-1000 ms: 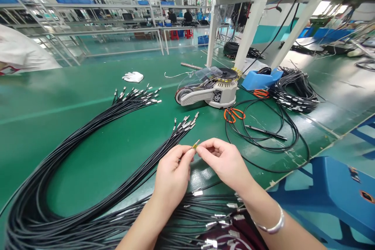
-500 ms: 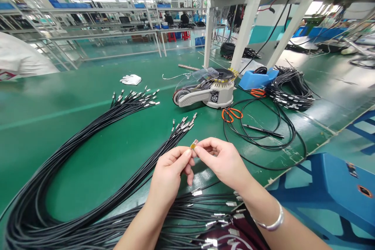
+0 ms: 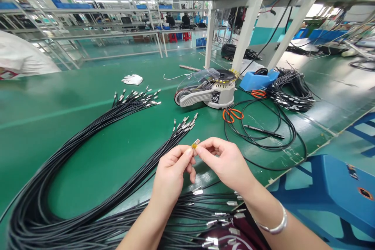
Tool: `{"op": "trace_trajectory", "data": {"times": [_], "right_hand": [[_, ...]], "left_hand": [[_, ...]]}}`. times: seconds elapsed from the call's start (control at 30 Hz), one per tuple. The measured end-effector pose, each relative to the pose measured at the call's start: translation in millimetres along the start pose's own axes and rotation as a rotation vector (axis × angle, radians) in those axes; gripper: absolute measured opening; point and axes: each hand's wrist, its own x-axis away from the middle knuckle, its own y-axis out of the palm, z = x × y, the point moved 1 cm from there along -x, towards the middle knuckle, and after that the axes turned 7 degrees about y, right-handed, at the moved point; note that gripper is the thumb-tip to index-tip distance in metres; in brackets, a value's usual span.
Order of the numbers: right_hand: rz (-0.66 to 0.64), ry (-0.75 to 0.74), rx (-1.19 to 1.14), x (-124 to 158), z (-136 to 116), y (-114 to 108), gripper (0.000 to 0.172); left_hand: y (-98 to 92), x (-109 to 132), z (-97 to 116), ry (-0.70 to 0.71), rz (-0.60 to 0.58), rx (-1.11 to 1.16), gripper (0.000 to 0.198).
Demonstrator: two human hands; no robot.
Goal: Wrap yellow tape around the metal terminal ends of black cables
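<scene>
Both my hands meet over the green table (image 3: pixel 58 133), pinching a small metal cable connector (image 3: pixel 195 143) wrapped in yellow tape. My left hand (image 3: pixel 172 174) grips it from the left with thumb and fingers closed. My right hand (image 3: pixel 225 162) pinches it from the right, a silver bracelet on that wrist. Bundles of black cables (image 3: pixel 88 156) with metal ends fan out to the left, and more connector ends (image 3: pixel 216 215) lie just below my hands.
A tape dispenser machine (image 3: pixel 208 90) stands behind my hands, orange scissors (image 3: pixel 233 115) and a coiled black cable (image 3: pixel 263 133) to its right. A blue box (image 3: pixel 258 79), another cable coil (image 3: pixel 293 91), a white glove (image 3: pixel 133 79) and a blue stool (image 3: pixel 331 191) are nearby.
The hands stay together on the connector, turning it slightly between the fingertips; the left fingers have shifted a little. Nothing else has moved.
</scene>
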Motion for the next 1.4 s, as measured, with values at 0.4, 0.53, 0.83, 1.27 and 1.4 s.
{"op": "trace_trajectory", "data": {"times": [0.4, 0.53, 0.83, 1.27, 1.4], "right_hand": [[-0.012, 0.001, -0.028, 0.9, -2.5, -0.6, 0.014], [0.015, 0.019, -0.012, 4.4, -4.7, -0.2, 0.013], [-0.004, 0.048, -0.069, 5.5, -4.9, 1.7, 0.014], [-0.033, -0.166, 0.050, -2.4, 0.6, -3.4, 0.011], [-0.080, -0.478, 0.205, -6.1, 3.1, -14.0, 0.010]], "left_hand": [[1.6, -0.2, 4.3, -0.055, -0.064, 0.168, 0.017], [1.0, 0.5, 3.4, 0.015, -0.033, 0.042, 0.018], [0.9, 1.8, -0.3, 0.050, 0.005, 0.009, 0.018], [-7.0, -4.6, 9.2, -0.258, -0.280, 0.415, 0.024], [-10.8, -5.6, 5.6, -0.415, -0.440, 0.524, 0.026]]}}
